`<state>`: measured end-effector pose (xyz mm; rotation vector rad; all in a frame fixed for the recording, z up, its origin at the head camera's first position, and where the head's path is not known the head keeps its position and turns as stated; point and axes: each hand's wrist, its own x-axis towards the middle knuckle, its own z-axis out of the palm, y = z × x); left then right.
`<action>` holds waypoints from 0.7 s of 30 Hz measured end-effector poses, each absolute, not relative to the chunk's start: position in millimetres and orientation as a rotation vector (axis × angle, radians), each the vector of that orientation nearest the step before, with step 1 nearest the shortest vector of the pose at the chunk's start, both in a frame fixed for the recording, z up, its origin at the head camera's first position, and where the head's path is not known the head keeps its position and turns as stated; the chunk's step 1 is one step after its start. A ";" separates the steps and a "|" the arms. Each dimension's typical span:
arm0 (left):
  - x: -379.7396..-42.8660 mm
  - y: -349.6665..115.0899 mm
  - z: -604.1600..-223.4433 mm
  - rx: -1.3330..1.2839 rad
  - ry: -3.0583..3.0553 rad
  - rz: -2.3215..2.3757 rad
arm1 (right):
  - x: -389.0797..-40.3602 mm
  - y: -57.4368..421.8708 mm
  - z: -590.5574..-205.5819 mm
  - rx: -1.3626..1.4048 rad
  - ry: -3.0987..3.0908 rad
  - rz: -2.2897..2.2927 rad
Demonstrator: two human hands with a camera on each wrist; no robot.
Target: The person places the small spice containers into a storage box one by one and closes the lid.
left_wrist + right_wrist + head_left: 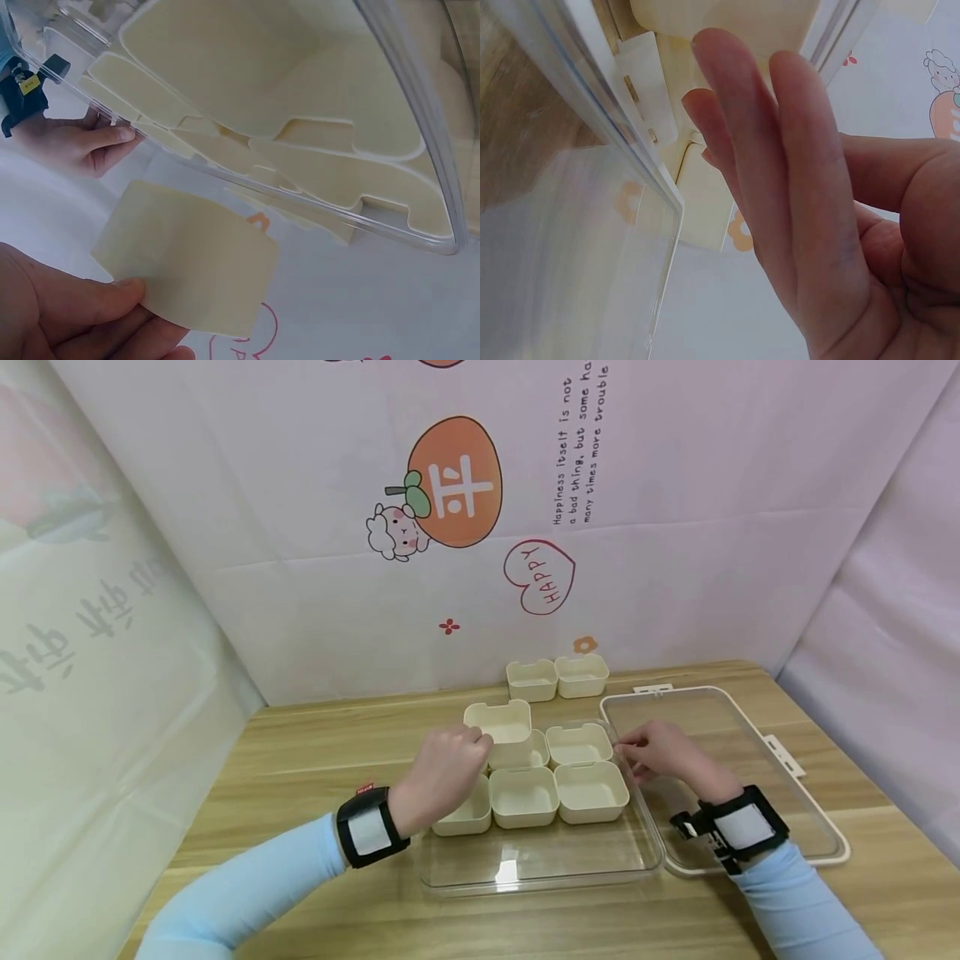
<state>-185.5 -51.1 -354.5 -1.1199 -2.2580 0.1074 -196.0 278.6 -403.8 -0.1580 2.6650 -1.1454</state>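
Observation:
My left hand (446,777) pinches the wall of a small cream bin (498,724) between thumb and fingers, raised above the back row of a clear plastic box (540,883). In the left wrist view the same bin (191,259) shows its plain outer side. Several matching cream bins, such as the one in the front middle (524,799), sit in two rows inside the clear box, partly covered by the left hand. At the box's right wall my right hand (667,756) rests with its fingertips; the right wrist view shows its fingers (810,165) fairly straight.
A clear lid with a white rim (806,802) and white clips lies to the right, under the right forearm. Two more cream bins (532,682) stand behind the box near the printed cloth backdrop (337,610). Wooden tabletop (300,760) extends around them.

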 end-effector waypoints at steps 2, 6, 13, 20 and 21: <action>-181.8 -53.3 -354.7 -1.128 -2.253 0.098 | -196.0 278.3 -403.6 -0.158 2.666 -1.143; -174.3 -57.3 -355.4 -1.127 -2.241 0.080 | -196.3 278.1 -403.3 -0.159 2.661 -1.146; -164.1 -65.6 -359.2 -1.122 -2.205 0.054 | -197.4 278.5 -404.2 -0.162 2.659 -1.146; -152.6 -74.4 -363.8 -1.139 -2.183 0.035 | -197.3 279.0 -404.9 -0.157 2.661 -1.139; -151.3 -75.3 -364.3 -1.138 -2.176 0.036 | -197.3 279.1 -404.9 -0.159 2.661 -1.139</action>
